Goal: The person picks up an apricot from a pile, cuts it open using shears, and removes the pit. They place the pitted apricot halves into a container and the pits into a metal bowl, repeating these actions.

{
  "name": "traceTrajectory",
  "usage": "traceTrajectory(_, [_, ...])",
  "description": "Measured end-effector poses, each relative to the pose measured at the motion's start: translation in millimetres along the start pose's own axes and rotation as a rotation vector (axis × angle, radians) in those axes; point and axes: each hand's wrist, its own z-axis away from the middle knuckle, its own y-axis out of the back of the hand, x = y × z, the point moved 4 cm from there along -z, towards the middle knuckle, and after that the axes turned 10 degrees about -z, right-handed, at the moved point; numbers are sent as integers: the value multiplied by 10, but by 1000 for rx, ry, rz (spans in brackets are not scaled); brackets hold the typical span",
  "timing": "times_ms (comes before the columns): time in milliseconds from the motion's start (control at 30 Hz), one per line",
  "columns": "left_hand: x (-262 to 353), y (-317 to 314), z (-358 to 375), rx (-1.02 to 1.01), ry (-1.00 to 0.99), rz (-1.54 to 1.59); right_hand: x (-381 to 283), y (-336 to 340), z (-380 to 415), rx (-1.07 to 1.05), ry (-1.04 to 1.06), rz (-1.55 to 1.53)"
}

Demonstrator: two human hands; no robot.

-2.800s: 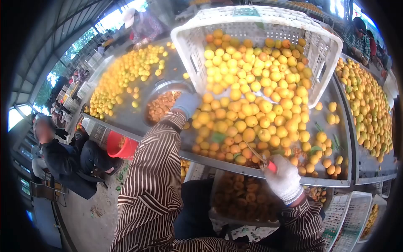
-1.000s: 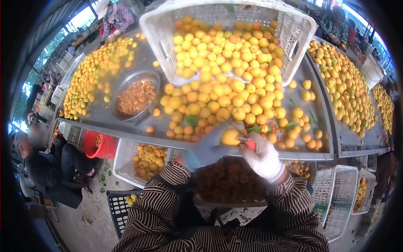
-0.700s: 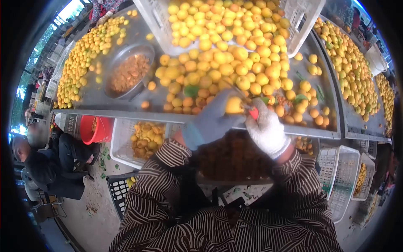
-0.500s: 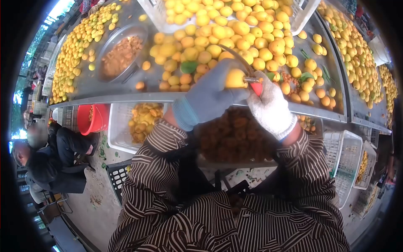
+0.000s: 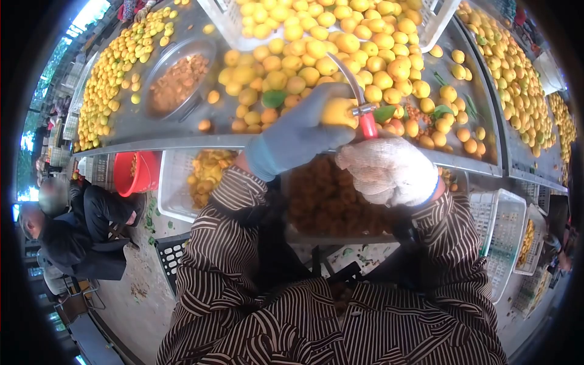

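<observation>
Left hand: in a grey-blue knit glove, the left hand (image 5: 301, 129) reaches in from the lower left to the middle of the frame, wrist bent, fingers closed around one apricot.
Right hand: in a fuzzy white knit glove, the right hand (image 5: 392, 170) lies right of centre, knuckles up and fingers curled, at the lower end of a red handle; whether it grips that end cannot be told.
Apricot in hand: round, smooth and yellow, the apricot (image 5: 338, 113) sits at the left hand's fingertips, mid-frame.
Knife: the curved knife (image 5: 353, 82) points up, its thin metal blade bowing toward the upper left, the metal collar against the apricot's right edge.
Sleeves: both striped sleeves (image 5: 222, 234) rise from the bottom of the frame, elbows out.
Tabletop: grey sheet metal, the tabletop (image 5: 167, 131) has a raised front edge.
Pile: loose apricots (image 5: 377, 61) spill from a perforated white plastic crate (image 5: 224, 24) at the top.
Basin: a round metal basin (image 5: 169, 61), upper left, holds orange-brown pieces.
</observation>
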Motion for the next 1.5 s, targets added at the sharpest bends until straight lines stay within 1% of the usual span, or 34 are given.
traceTrajectory(33, [-15, -11, -3, -34, 52, 153, 5, -15, 17, -2, 2, 0])
traceTrajectory(67, [-1, -19, -23, -36, 47, 149, -23, -38, 39, 17, 73, -36])
traceTrajectory(100, [12, -29, -51, -12, 39, 245, -74, -52, 55, 33, 147, -67])
traceTrajectory(133, [20, -31, -75, 14, 26, 341, -131, 2, 45, -71, 121, -137])
traceTrajectory(167, [-8, -48, -75, 21, 3, 330, -162, -17, 51, -80, 131, -114])
traceTrajectory(233, [-127, -11, -120, 111, 8, 373, -413, -22, 172, 279, 568, 350])
traceTrajectory(267, [-128, 17, -135, 132, 3, 381, -474, 92, 147, 565, 800, 786])
traceTrajectory(300, [-133, 37, -119, 152, 7, 392, -498, 70, 174, 589, 897, 1008])
traceTrajectory(333, [-132, 53, -107, 123, 11, 422, -454, 113, 125, 549, 887, 889])
traceTrajectory(367, [-141, 63, -105, 99, 4, 458, -422, 154, 116, 564, 742, 904])
traceTrajectory(433, [-113, 61, -97, 83, 17, 547, -337, 204, 95, 530, 827, 1008])
traceTrajectory(467, [-123, 57, -100, 88, 14, 547, -296, 204, 103, 526, 826, 1013])
traceTrajectory(533, [-147, 45, -114, 64, -45, 568, -263, 121, 148, 561, 955, 1250])
traceTrajectory(567, [-161, 54, -112, 67, -47, 568, -261, 113, 155, 560, 955, 1253])
traceTrajectory(633, [-163, 75, -99, 15, -70, 461, -271, 95, 170, 584, 954, 1287])
traceTrajectory(667, [-156, 96, -84, 16, -73, 460, -276, 83, 179, 582, 956, 1289])
traceTrajectory(733, [-161, 101, -48, -42, -13, 512, -284, 58, 205, 657, 943, 1435])
traceTrajectory(767, [-161, 115, -43, -41, -15, 511, -283, 62, 202, 655, 944, 1438])
traceTrajectory(833, [-148, 123, -37, -64, -70, 429, -264, 76, 193, 599, 990, 1449])
traceTrajectory(967, [-177, 152, -9, -89, -91, 360, -247, 113, 218, 651, 1042, 1513])
traceTrajectory(1033, [-217, 185, 11, -77, -58, 243, -261, 43, 226, 633, 916, 1559])
traceTrajectory(1167, [-191, 177, 61, -115, -49, 323, -193, 59, 214, 622, 888, 1535])
traceTrajectory(1233, [-145, 197, 63, -112, -29, 288, -167, 42, 210, 660, 799, 1583])
traceTrajectory(1267, [-171, 189, 47, -112, -83, 286, -148, 44, 210, 686, 782, 1614])
traceTrajectory(1300, [-175, 181, 59, -128, -88, 291, -132, 75, 186, 666, 782, 1611])
traceTrajectory(1367, [-208, 205, 93, -76, -60, 274, -78, 99, 146, 676, 788, 1581])
traceTrajectory(1433, [-246, 149, 75, -92, -56, 328, -7, 129, 76, 678, 812, 1530])
traceTrajectory(1500, [-186, -6, 28, -90, -139, 780, 49, 156, 8, 628, 910, 1314])
